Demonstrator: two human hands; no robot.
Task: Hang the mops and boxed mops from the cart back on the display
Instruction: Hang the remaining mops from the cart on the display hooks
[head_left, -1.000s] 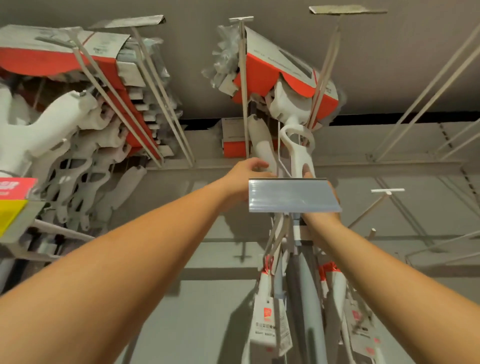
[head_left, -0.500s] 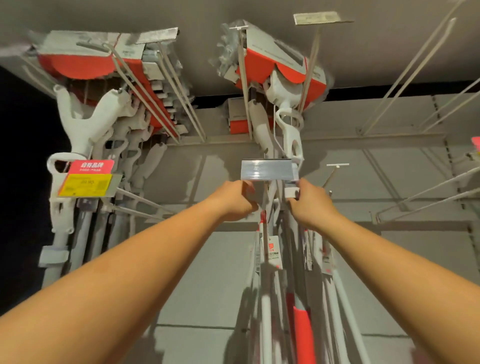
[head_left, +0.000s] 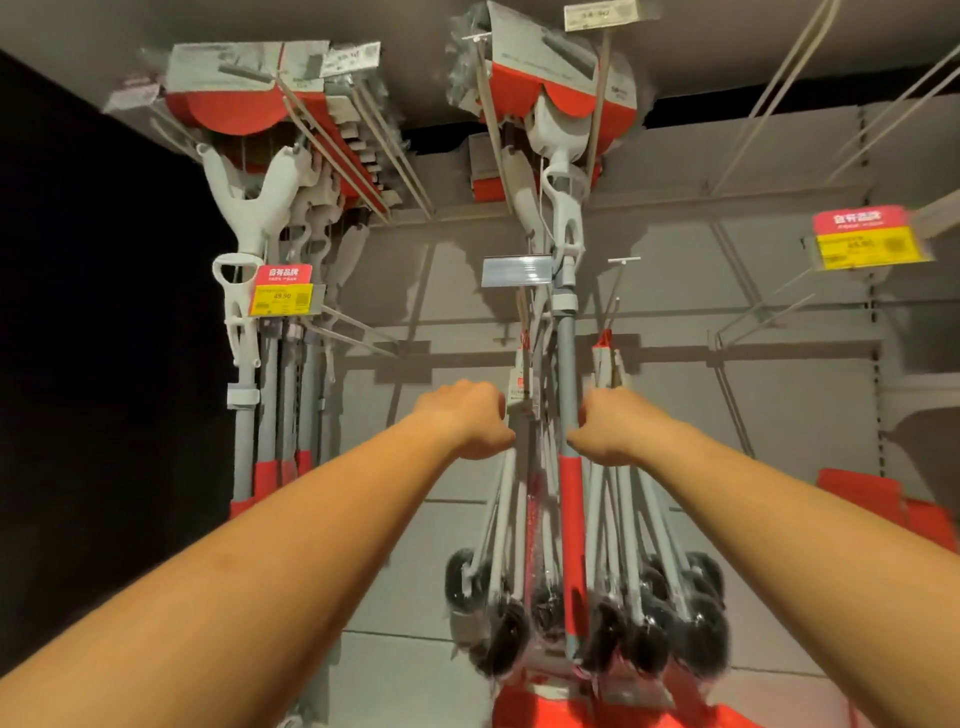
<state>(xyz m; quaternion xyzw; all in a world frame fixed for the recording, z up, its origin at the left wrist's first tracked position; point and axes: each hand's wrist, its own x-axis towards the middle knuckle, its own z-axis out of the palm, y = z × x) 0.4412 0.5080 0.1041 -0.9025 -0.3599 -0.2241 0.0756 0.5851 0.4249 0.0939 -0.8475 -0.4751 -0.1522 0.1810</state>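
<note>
Grey mop (head_left: 566, 364) with red sleeve hanging upright at the middle of the display (head_left: 779, 441), among white-poled mops (head_left: 500, 519), right hand (head_left: 618, 431) fingers curled round its pole, left hand (head_left: 467, 415) curled against the white poles, grip hidden, boxed mops (head_left: 545, 78) along the top edge.
</note>
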